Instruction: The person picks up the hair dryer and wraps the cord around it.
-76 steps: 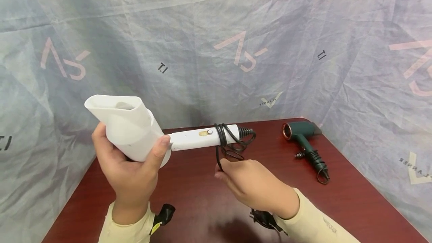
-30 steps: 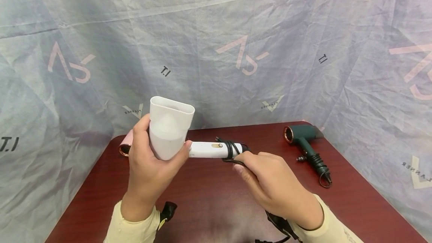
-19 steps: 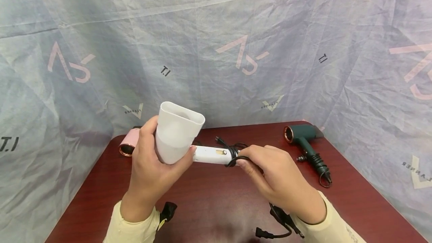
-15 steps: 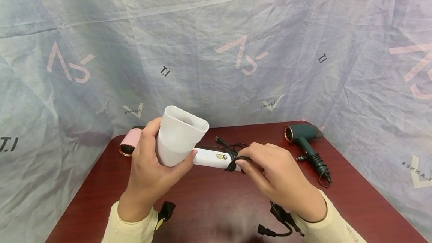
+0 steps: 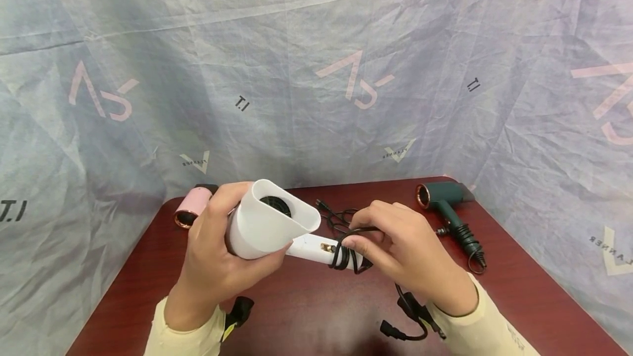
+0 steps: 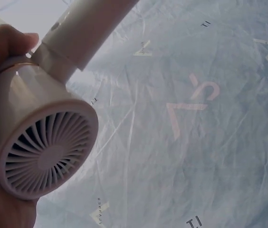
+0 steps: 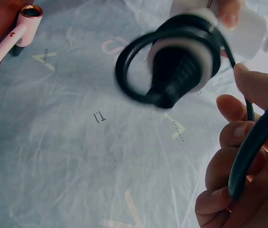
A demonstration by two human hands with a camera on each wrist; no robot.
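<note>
My left hand (image 5: 217, 257) grips the head of a white hair dryer (image 5: 262, 229), its flat nozzle facing up toward the head camera. The left wrist view shows the slotted rear grille of the hair dryer (image 6: 48, 152). To the right extends the handle with a small gold switch. Turns of black power cord (image 5: 341, 257) wrap the handle's end. My right hand (image 5: 410, 251) pinches a length of that cord between thumb and forefinger beside the handle. In the right wrist view the cord (image 7: 241, 156) runs over the curled fingers.
On the dark red table (image 5: 306, 301) a pink hair dryer (image 5: 193, 206) lies at the back left, partly behind my left hand. A dark green hair dryer (image 5: 445, 202) with wrapped cord lies at the back right. Printed grey cloth (image 5: 296, 70) hangs behind.
The white hair dryer has come right and its nozzle has turned toward the head camera, showing the inside. My right hand has moved right, still holding the cord, which has more turns around the handle's end.
</note>
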